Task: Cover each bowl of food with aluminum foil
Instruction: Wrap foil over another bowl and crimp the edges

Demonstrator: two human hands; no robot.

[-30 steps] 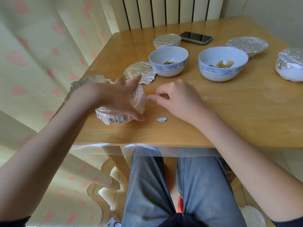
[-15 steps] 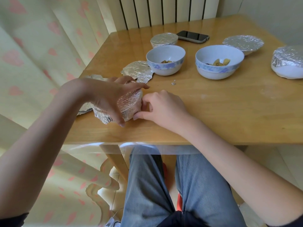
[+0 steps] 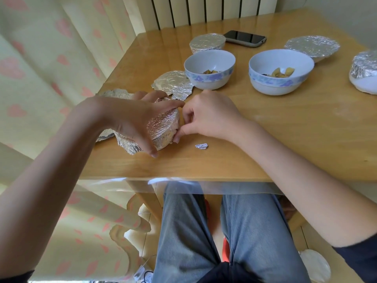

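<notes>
Near the table's (image 3: 265,139) front-left corner, the left hand (image 3: 132,117) grips a tilted foil-covered bowl (image 3: 163,129); at its three o'clock, the nearer right hand (image 3: 206,117) pinches the foil edge.

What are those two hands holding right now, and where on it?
A foil-wrapped bowl, tipped on its side. The left hand grips it across the foil-covered top and side; the right hand pinches the foil at the rim.

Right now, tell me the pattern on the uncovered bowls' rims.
Blue floral band on white bowls, head view.
</notes>
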